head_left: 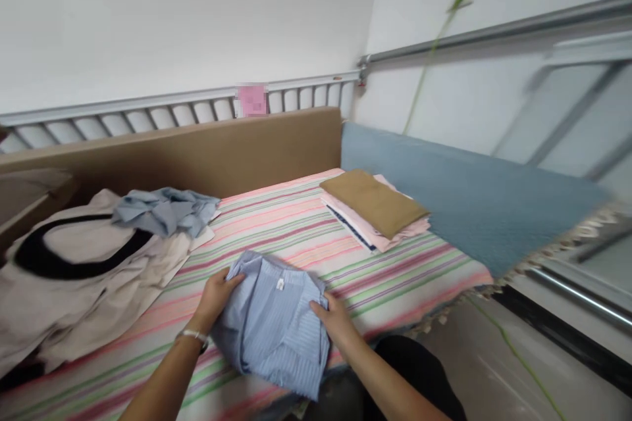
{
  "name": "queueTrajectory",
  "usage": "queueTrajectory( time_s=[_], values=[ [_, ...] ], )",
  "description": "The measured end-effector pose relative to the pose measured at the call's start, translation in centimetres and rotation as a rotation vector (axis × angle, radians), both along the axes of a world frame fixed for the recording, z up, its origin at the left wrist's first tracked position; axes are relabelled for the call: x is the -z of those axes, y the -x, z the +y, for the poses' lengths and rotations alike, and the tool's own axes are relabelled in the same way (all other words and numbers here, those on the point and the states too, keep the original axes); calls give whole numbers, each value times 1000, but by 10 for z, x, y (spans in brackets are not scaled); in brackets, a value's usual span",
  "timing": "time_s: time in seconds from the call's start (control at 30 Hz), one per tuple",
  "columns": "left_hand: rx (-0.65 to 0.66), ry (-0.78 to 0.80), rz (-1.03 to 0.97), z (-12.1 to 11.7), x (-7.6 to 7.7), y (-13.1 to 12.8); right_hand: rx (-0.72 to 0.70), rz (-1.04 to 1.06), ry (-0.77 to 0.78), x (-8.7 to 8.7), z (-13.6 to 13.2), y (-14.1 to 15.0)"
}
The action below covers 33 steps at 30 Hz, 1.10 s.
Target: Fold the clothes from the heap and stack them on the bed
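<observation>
A light blue ribbed cardigan (274, 322) lies in front of me on the striped sheet, its neckline and small white label facing up. My left hand (217, 299) grips its left shoulder, thumb on top and the other fingers hidden under the fabric. On the opposite shoulder, my right hand (333, 322) pinches the edge in the same way. The garment's lower part hangs loosely toward the bed's near edge. To the right sits a stack of folded clothes (375, 207), with a mustard-brown piece on top of pink, white and navy ones.
Unfolded beige clothing with a black band (89, 230) heaps at the left, a crumpled blue garment (165, 210) on it. A brown board (237, 151) lines the back. Blue tasselled fabric (459, 191) covers the right end, below a metal rail (494, 33) and a green cord (422, 82).
</observation>
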State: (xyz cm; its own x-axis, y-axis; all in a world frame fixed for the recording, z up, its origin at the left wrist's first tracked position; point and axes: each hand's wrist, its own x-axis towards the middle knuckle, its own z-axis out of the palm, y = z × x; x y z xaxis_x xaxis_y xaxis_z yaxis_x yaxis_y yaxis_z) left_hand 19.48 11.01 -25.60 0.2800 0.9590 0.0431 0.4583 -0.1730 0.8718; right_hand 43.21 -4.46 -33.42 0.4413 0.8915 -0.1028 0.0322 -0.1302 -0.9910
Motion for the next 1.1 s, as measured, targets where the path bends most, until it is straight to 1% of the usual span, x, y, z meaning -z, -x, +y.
queueTrajectory(
  time_s=[0.1,0.2,0.3,0.4,0.5,0.67,0.73,0.77,0.8,0.83,0.87,0.9,0.93,1.0,1.07,1.1],
  values=[
    [29,-159,108,-7,-21,-22,14,-17,-87,-23,-9,-16],
    [90,-230,134,-10,-41,-57,62,-22,-174,-53,-19,-45],
    [150,-280,122,-9,-66,-104,131,-51,-224,-82,-30,-84],
    [191,-361,119,0,-96,-160,198,-68,-275,-108,-34,-129],
    [212,-460,115,19,-129,-220,283,-85,-323,-132,-28,-172],
    [276,-581,86,68,-181,-321,406,-87,-427,-171,-5,-230],
    [310,-632,91,89,-194,-361,452,-66,-469,-178,8,-253],
    [327,-655,97,99,-197,-381,477,-53,-481,-178,15,-264],
    [344,-673,105,109,-196,-402,507,-40,-487,-174,23,-276],
    [356,-686,121,119,-192,-423,541,-28,-479,-167,31,-288],
    [368,-691,152,129,-183,-443,579,-18,-452,-156,41,-299],
    [378,-685,191,138,-170,-463,611,-9,-402,-142,49,-309],
    [388,-669,239,146,-153,-482,635,-2,-335,-126,58,-317],
    [412,-613,346,159,-113,-513,658,5,-189,-92,70,-329],
    [431,-564,425,168,-72,-533,662,13,-101,-64,77,-335],
    [433,-551,453,170,-54,-539,666,18,-89,-53,78,-336]
  ],
)
